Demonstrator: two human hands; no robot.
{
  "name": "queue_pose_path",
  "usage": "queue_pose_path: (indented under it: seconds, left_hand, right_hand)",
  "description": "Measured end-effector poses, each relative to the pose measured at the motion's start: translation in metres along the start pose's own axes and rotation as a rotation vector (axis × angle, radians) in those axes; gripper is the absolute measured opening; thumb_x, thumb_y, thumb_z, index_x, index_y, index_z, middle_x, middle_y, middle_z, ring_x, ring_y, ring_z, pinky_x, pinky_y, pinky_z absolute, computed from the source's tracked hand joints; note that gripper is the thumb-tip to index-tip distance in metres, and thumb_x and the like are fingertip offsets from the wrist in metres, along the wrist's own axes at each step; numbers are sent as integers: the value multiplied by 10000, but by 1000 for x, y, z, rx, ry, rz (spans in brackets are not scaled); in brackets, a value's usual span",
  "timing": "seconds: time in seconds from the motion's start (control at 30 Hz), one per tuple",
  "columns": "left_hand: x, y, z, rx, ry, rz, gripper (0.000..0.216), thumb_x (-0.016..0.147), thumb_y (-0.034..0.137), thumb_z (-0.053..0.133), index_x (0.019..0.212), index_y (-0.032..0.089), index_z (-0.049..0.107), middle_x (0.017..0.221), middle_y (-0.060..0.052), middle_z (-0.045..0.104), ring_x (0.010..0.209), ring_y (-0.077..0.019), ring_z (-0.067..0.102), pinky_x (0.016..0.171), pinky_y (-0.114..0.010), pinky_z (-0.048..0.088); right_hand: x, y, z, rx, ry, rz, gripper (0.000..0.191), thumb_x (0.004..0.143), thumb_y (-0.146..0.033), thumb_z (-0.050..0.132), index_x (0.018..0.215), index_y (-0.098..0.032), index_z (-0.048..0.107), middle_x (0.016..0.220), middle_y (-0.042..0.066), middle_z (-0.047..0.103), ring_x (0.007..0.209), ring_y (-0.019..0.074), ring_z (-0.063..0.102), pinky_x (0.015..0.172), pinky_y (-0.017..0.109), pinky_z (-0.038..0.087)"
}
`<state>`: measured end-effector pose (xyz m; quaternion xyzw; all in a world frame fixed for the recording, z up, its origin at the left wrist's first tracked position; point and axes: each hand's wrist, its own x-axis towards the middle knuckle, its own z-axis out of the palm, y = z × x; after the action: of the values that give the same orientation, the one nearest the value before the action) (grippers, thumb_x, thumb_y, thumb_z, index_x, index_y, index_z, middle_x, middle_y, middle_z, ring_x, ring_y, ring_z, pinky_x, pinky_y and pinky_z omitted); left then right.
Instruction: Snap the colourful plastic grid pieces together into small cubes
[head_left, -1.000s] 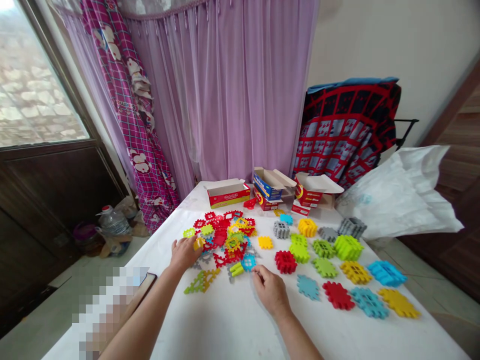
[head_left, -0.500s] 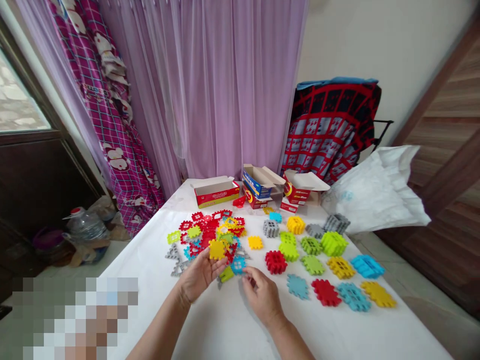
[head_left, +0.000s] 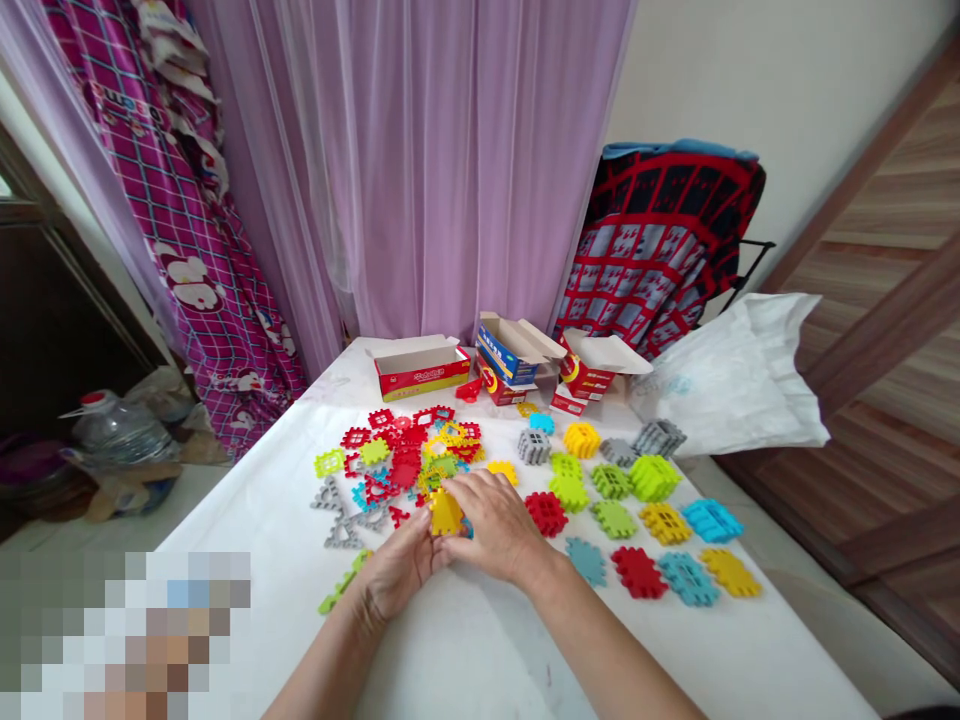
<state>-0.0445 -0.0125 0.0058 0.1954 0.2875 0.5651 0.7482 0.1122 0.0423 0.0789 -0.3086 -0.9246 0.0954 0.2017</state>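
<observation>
Hands meet low over the white table (head_left: 480, 650), both forearms coming in from the near edge. The left hand (head_left: 397, 575) is closed on a yellow waffle block (head_left: 447, 513), pinching its lower edge so the piece stands up between thumb and fingers. The right hand (head_left: 491, 525) lies just beside it, palm down, fingers curled loosely and touching the same yellow piece from the right; whether it grips the block or only rests against it cannot be told.

Just left of the left hand, a lime-green triangle piece (head_left: 339, 590) lies flat, and a little farther out sit two grey triangle pieces (head_left: 337, 515). Directly beyond the fingertips spreads the loose pile of flat blocks (head_left: 409, 455), mostly red with yellow, green and blue mixed in.

Right of the right hand, a red assembled block (head_left: 546, 513) sits almost touching the knuckles. Further right, well apart from both hands, lie rows of built blocks: a blue-grey flat piece (head_left: 586, 560), a red flat piece (head_left: 639, 572), a lime-green cube (head_left: 654, 478), a bright blue block (head_left: 711, 520), and a yellow flat piece (head_left: 730, 572) outermost.

Beyond the pile, at the table's far end, stand three open cardboard boxes (head_left: 510, 360). To their right a white plastic bag (head_left: 735, 380) slumps over the table edge. Behind all hang purple curtains (head_left: 465, 170).
</observation>
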Motion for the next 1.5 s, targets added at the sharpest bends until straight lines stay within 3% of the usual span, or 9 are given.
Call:
queue_pose_path:
  seconds: [0.13, 0.3, 0.47, 0.63, 0.87, 1.13, 1.33, 1.5]
  left_hand:
    - [0, 2, -5, 10, -34, -8, 367, 864, 354, 646, 1178, 168, 599, 1091, -107, 706, 1010, -196, 677, 927, -322, 508]
    - [-3, 15, -12, -54, -87, -13, 492, 900, 470, 547, 1296, 178, 547, 1342, -144, 590, 1182, -236, 597, 1043, -367, 415]
    - [-3, 22, -18, -100, -59, 21, 428, 922, 441, 507, 1255, 185, 587, 1359, -125, 588, 1184, -239, 597, 1075, -383, 385]
    - [-3, 24, -21, -123, -87, 44, 421, 917, 406, 517, 1273, 190, 581, 1344, -114, 602, 1172, -233, 605, 1069, -382, 400]
    - [-4, 30, -24, -153, -64, 76, 394, 924, 383, 497, 1263, 208, 596, 1343, -98, 607, 1196, -228, 592, 1067, -375, 414]
    - [-1, 28, -27, -139, -58, 83, 440, 924, 390, 486, 1321, 212, 550, 1364, -109, 586, 1235, -241, 562, 1110, -405, 368]
    - [0, 28, -28, -160, -39, 73, 396, 920, 374, 502, 1270, 212, 590, 1335, -99, 611, 1202, -233, 585, 1064, -387, 414]
    - [0, 28, -28, -135, -47, 69, 452, 921, 385, 493, 1338, 215, 530, 1364, -103, 586, 1221, -230, 569, 1070, -382, 405]
  right_hand:
    - [3, 2, -5, -24, -30, 27, 443, 768, -325, 690, 1184, -207, 591, 1145, 80, 647, 1086, 260, 531, 928, 386, 394]
    - [9, 44, -38, -115, 24, 152, 476, 779, -320, 679, 1230, -211, 574, 1208, 86, 606, 1124, 247, 518, 974, 376, 385]
    - [18, 88, -65, -358, -189, 321, 517, 749, -372, 719, 1233, -229, 604, 1188, 91, 587, 1099, 257, 528, 912, 352, 410]
    - [32, 97, -51, -459, -411, 337, 503, 726, -431, 735, 1192, -271, 639, 1133, 83, 611, 1055, 250, 564, 842, 322, 424]
    - [49, 96, -32, -499, -544, 302, 546, 709, -471, 739, 1207, -270, 641, 1132, 107, 656, 1059, 278, 602, 846, 349, 442]
    - [52, 93, -25, -503, -609, 299, 507, 725, -423, 717, 1201, -264, 642, 1155, 112, 667, 1061, 274, 622, 845, 346, 458]
    - [51, 98, -18, -490, -618, 289, 522, 723, -443, 697, 1206, -255, 636, 1154, 117, 665, 1059, 277, 620, 856, 356, 456]
    - [49, 104, -15, -491, -612, 289, 546, 733, -439, 688, 1245, -264, 610, 1179, 117, 652, 1086, 280, 607, 876, 361, 447]
